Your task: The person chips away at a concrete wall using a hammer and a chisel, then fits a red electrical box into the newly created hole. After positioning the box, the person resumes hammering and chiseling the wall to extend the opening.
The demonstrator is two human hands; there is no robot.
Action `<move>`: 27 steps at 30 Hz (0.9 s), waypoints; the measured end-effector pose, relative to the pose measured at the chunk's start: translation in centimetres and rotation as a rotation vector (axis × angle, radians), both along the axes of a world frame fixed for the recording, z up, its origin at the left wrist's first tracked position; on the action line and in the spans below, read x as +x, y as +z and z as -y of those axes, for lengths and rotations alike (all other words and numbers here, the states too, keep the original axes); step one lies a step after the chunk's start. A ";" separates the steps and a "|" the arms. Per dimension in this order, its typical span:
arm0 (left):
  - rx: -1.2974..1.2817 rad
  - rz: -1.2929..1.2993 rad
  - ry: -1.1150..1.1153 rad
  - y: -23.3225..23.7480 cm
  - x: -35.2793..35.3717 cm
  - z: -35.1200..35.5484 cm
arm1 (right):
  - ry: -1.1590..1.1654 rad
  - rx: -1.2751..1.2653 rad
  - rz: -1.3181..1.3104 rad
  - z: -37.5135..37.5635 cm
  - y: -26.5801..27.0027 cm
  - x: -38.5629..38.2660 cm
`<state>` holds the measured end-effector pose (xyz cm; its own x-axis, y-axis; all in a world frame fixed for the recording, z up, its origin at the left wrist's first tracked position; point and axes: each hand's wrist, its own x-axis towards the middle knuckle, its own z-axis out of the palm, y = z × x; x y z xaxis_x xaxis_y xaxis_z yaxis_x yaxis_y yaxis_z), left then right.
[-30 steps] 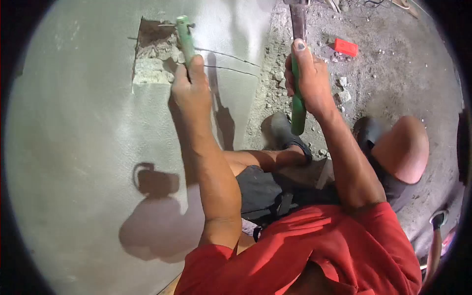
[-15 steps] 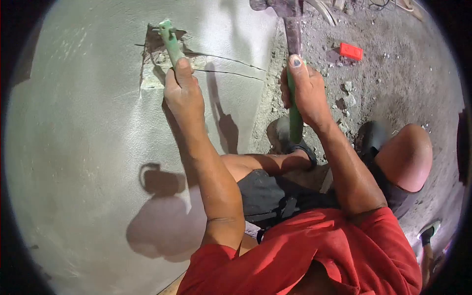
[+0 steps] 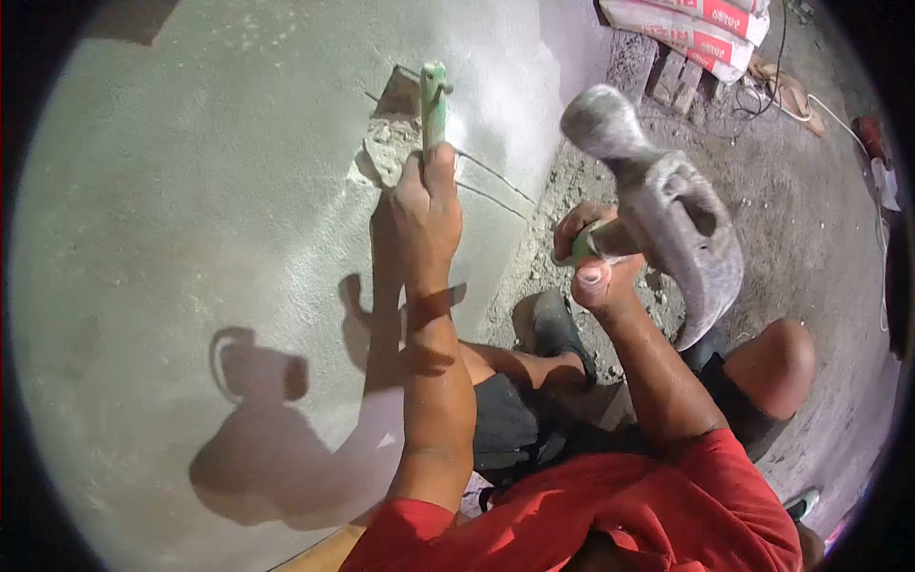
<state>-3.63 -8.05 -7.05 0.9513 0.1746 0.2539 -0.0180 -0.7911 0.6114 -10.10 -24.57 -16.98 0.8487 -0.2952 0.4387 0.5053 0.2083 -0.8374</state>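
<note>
My left hand (image 3: 429, 214) is closed around a green bar-like tool (image 3: 434, 105) with a small stub on its side. The tool's exact kind is not clear. It stands over the right edge of a rough chipped-out recess (image 3: 393, 143) in the grey plastered wall (image 3: 210, 219). Two cut lines run from this recess toward the floor. In my right hand (image 3: 612, 278), a claw hammer (image 3: 667, 191) is gripped by its green handle. Its head is raised toward the camera, apart from the green tool, with the claw pointing down.
Stacked red-and-white printed bags (image 3: 691, 33) lie at the top right beside wooden pieces (image 3: 679, 81). A cable (image 3: 777, 67) runs near them. Rubble lies along the foot of the wall. My bent legs and dark shoe (image 3: 558, 329) are below the hands.
The hammer has swung up and back, its head now nearer the camera. The view has shifted, bringing the bags in; a red block on the floor is no longer visible. The left hand keeps its grip.
</note>
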 end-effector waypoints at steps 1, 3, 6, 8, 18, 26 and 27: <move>-0.020 -0.023 -0.009 0.1 0.1 0.1 | 0.007 -0.011 -0.011 0.0 0.4 -0.3; -0.014 -0.064 0.007 0.2 -0.1 0.0 | 0.026 0.013 -0.034 0.1 -0.2 -0.2; -0.052 -0.016 -0.033 0.0 -0.1 -0.1 | 0.056 0.007 -0.042 0.5 -0.5 -0.3; 0.145 -0.128 0.056 1.4 -0.7 0.4 | 0.031 -0.048 -0.064 0.5 -0.6 -0.1; -0.008 -0.015 -0.024 0.6 0.0 -1.0 | 0.064 -0.082 -0.010 -0.6 -0.6 0.1; -0.107 0.099 -0.054 -0.7 0.6 -0.2 | -0.236 -0.850 -0.256 -1.6 3.2 4.4; -0.196 0.148 -0.077 -0.9 0.8 0.0 | -0.071 -0.639 -0.294 -1.5 3.4 4.6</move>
